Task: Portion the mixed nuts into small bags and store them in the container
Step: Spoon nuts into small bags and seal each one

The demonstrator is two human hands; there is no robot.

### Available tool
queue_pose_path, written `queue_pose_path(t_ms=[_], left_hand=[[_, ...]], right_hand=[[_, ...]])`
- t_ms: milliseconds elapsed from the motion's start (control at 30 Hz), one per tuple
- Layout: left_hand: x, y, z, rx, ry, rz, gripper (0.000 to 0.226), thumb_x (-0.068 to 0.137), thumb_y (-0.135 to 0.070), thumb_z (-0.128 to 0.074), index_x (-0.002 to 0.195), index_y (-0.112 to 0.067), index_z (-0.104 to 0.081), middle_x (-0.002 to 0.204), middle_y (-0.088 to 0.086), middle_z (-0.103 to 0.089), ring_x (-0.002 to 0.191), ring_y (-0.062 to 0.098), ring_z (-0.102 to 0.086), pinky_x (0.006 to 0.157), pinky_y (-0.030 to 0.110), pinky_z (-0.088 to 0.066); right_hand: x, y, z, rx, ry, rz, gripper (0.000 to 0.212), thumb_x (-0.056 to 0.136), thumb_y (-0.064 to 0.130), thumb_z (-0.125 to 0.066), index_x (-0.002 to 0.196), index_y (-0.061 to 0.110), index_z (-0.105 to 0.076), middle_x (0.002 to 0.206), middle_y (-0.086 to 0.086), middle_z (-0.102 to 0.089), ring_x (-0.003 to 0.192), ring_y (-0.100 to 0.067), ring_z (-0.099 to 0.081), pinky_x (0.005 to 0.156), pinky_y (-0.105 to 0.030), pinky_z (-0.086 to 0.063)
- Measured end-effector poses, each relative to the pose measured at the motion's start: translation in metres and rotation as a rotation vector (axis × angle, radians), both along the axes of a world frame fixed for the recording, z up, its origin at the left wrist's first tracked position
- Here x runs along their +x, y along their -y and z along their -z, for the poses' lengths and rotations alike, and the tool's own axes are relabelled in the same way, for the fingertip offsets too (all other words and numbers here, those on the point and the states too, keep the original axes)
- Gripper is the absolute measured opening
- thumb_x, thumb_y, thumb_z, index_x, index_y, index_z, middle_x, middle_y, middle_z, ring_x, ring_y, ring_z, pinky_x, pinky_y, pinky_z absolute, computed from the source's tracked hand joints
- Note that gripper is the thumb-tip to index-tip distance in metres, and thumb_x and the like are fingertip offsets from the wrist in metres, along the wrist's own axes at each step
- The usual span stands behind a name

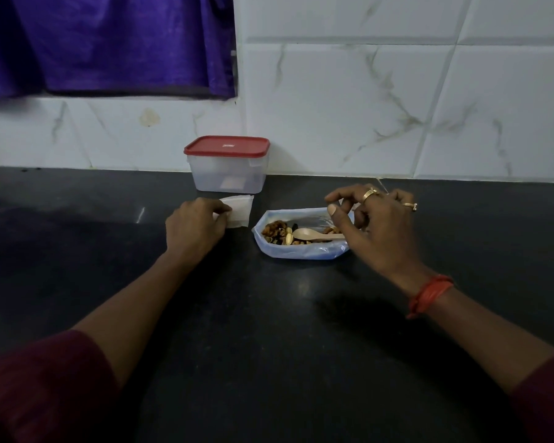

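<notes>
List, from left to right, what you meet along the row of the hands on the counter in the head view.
left hand → small bag → bag of nuts → right hand

Left arm (135, 298): stretched forward, angled inward, forearm bare.
Left hand (195, 228): we see it back up, fingers curled, thumb and forefinger pinching the edge of the small bag (239, 212).
Right arm (480, 330): stretched forward, angled inward.
Right hand (378, 225): raised, fingers loosely curled and spread, thumb out, apart from the forefinger.
Right grip: seemingly nothing held; we can't see under the palm.
</notes>
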State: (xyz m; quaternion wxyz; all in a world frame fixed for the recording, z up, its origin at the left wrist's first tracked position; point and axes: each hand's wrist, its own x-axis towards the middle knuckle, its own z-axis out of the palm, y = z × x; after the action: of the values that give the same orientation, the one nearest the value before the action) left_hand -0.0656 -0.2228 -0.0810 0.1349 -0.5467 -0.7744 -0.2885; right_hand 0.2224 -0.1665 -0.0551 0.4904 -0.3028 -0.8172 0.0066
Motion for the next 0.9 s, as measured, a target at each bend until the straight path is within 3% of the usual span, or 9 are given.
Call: queue_pose_path(t_ms=[167, 267, 367, 467, 533, 733, 900], left_hand=[[0.006, 0.005, -0.017, 0.463, 0.328, -0.135, 0.026, 0.096, -0.031, -0.06, 0.117, -0.021, -0.072, 0.107, 0.002, -0.075, 0.097, 0.019, -0.07, 0.076, 0.024, -0.047], [0.023, 0.008, -0.034, 0.635, 0.566, 0.19, 0.024, 0.099, -0.026, -0.057, 0.115, -0.011, -0.067, 0.108, 0.002, -0.074, 0.098, 0.015, -0.071, 0.08, 0.027, -0.058], [0.053, 0.017, -0.051, 0.62, 0.845, 0.437, 0.019, 0.101, -0.019, -0.054, 0.114, -0.008, -0.063, 0.103, 0.003, -0.075, 0.092, 0.018, -0.074, 0.066, 0.033, -0.062], [0.076, 0.029, -0.057, 0.564, 0.981, 0.554, 0.013, 0.101, -0.014, -0.053, 0.105, -0.012, -0.065, 0.098, 0.003, -0.077, 0.086, 0.023, -0.075, 0.059, 0.03, -0.06], [0.083, 0.033, -0.057, 0.516, 1.07, 0.582, 0.013, 0.1, -0.012, -0.053, 0.105, -0.009, -0.065, 0.096, 0.003, -0.077, 0.086, 0.023, -0.075, 0.058, 0.03, -0.06], [0.086, 0.031, -0.054, 0.404, 1.15, 0.529, 0.012, 0.098, -0.01, -0.057, 0.102, -0.009, -0.068, 0.094, 0.007, -0.073, 0.074, 0.019, -0.074, 0.054, 0.027, -0.059], [0.083, 0.028, -0.048, 0.401, 1.047, 0.449, 0.013, 0.095, -0.012, -0.064, 0.103, -0.019, -0.07, 0.085, 0.006, -0.075, 0.075, 0.016, -0.072, 0.055, 0.025, -0.058]], right_hand=[[-0.001, 0.004, -0.001, -0.01, 0.019, -0.019, 0.013, 0.091, 0.035, -0.062, 0.102, 0.034, -0.069, 0.072, 0.02, -0.057, 0.062, 0.002, -0.052, 0.086, -0.039, -0.034], [-0.002, 0.005, -0.001, -0.043, 0.011, -0.04, 0.016, 0.091, 0.036, -0.062, 0.105, 0.032, -0.068, 0.073, 0.018, -0.06, 0.065, -0.001, -0.057, 0.089, -0.041, -0.038], [-0.002, 0.004, -0.003, -0.143, -0.043, -0.093, 0.023, 0.093, 0.039, -0.062, 0.112, 0.028, -0.067, 0.079, 0.018, -0.065, 0.07, -0.004, -0.064, 0.088, -0.041, -0.047], [-0.003, 0.007, -0.005, -0.344, -0.161, -0.14, 0.035, 0.094, 0.039, -0.064, 0.126, 0.023, -0.065, 0.087, 0.019, -0.069, 0.079, 0.0, -0.066, 0.074, -0.015, -0.051], [-0.005, 0.007, -0.005, -0.474, -0.208, -0.135, 0.04, 0.096, 0.041, -0.061, 0.13, 0.021, -0.063, 0.091, 0.016, -0.072, 0.077, 0.0, -0.069, 0.07, -0.01, -0.05], [-0.007, 0.009, -0.006, -0.684, -0.397, -0.25, 0.019, 0.094, 0.02, -0.067, 0.111, 0.016, -0.074, 0.081, 0.003, -0.077, 0.062, -0.01, -0.068, 0.065, -0.019, -0.054], [-0.008, 0.011, -0.005, -0.742, -0.419, -0.303, 0.016, 0.089, 0.014, -0.073, 0.104, 0.017, -0.075, 0.082, 0.0, -0.078, 0.062, -0.009, -0.067, 0.068, -0.023, -0.057]])
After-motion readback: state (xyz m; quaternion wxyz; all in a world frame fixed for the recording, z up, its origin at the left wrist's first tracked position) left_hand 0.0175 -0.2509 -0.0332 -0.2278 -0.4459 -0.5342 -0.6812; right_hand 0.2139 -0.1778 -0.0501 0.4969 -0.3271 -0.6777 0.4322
